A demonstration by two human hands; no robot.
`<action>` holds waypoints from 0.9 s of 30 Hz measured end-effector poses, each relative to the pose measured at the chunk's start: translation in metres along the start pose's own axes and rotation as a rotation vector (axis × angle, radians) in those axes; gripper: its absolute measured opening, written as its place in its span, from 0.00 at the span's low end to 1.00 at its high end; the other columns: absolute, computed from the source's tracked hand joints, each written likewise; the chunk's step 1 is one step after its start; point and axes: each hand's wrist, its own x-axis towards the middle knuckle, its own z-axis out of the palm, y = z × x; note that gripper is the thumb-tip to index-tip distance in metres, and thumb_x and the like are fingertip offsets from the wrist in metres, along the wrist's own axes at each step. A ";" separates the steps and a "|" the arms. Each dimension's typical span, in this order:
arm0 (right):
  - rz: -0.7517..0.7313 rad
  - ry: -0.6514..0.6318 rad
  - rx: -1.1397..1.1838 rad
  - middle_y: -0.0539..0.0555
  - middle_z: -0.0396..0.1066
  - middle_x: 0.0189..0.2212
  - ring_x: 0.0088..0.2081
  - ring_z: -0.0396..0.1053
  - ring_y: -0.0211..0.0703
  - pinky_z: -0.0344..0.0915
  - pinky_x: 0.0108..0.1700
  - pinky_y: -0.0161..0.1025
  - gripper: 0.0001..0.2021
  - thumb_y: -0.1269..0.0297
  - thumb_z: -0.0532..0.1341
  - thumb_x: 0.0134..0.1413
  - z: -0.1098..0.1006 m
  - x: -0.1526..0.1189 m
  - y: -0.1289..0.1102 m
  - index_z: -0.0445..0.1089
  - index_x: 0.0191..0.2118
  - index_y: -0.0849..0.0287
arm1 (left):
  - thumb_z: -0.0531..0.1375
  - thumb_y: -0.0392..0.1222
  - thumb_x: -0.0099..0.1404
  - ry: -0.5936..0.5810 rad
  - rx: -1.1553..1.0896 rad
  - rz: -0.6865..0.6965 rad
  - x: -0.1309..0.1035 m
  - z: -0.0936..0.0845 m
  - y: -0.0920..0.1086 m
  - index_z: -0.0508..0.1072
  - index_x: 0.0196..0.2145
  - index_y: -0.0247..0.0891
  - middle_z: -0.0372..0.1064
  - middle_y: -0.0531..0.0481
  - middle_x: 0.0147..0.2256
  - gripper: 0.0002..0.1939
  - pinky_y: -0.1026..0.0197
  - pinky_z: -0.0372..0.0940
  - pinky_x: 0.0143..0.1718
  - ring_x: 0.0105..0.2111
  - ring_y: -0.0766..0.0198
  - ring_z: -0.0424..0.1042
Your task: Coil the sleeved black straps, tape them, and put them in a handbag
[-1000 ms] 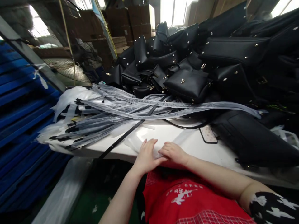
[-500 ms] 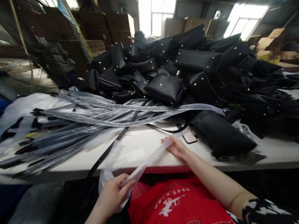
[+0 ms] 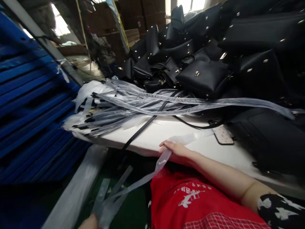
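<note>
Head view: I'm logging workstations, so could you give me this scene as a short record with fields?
Right hand: holding a pale plastic strip at the white table's near edge
Left hand: blurred, mostly out of frame, near the strip's lower part; grip unclear
Wrapped straps: piled mostly on the table's left side
Bags: black, heaped behind the straps

White print [image 3: 188,190] on red apron [image 3: 202,207], prob. Chinese chars., illegible w/ blur
</note>
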 end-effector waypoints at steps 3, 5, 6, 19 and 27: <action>-0.023 -0.430 -0.234 0.54 0.77 0.35 0.35 0.74 0.41 0.70 0.42 0.39 0.20 0.47 0.54 0.63 0.046 -0.009 0.021 0.71 0.44 0.59 | 0.57 0.55 0.51 0.278 -0.241 0.212 -0.038 -0.012 0.079 0.74 0.32 0.41 0.75 0.39 0.45 0.17 0.45 0.63 0.53 0.49 0.45 0.71; -0.062 -0.626 -0.324 0.55 0.77 0.35 0.38 0.74 0.41 0.68 0.46 0.40 0.21 0.47 0.52 0.64 0.067 -0.018 0.031 0.72 0.43 0.59 | 0.50 0.59 0.62 0.143 -0.546 0.446 -0.052 -0.016 0.139 0.75 0.34 0.40 0.75 0.40 0.44 0.22 0.51 0.62 0.54 0.48 0.52 0.72; -0.084 -0.709 -0.364 0.55 0.77 0.35 0.39 0.74 0.41 0.68 0.48 0.40 0.21 0.48 0.51 0.65 0.075 -0.023 0.036 0.72 0.42 0.60 | 0.46 0.62 0.65 -0.038 -0.673 0.504 -0.057 -0.015 0.165 0.74 0.28 0.39 0.77 0.41 0.35 0.27 0.53 0.65 0.50 0.41 0.53 0.75; -0.336 -0.733 -1.027 0.53 0.76 0.39 0.42 0.73 0.44 0.68 0.46 0.37 0.14 0.68 0.51 0.62 0.072 -0.043 0.060 0.73 0.44 0.57 | 0.58 0.61 0.61 0.115 -1.432 0.637 -0.029 -0.075 0.299 0.75 0.32 0.33 0.77 0.42 0.32 0.25 0.58 0.68 0.41 0.35 0.56 0.75; -0.142 -0.576 -0.781 0.55 0.74 0.42 0.40 0.71 0.47 0.68 0.43 0.40 0.21 0.55 0.66 0.50 0.044 -0.045 0.019 0.69 0.49 0.57 | 0.62 0.53 0.59 0.257 -1.259 0.711 -0.024 -0.075 0.281 0.76 0.34 0.35 0.76 0.47 0.31 0.17 0.62 0.65 0.34 0.31 0.60 0.72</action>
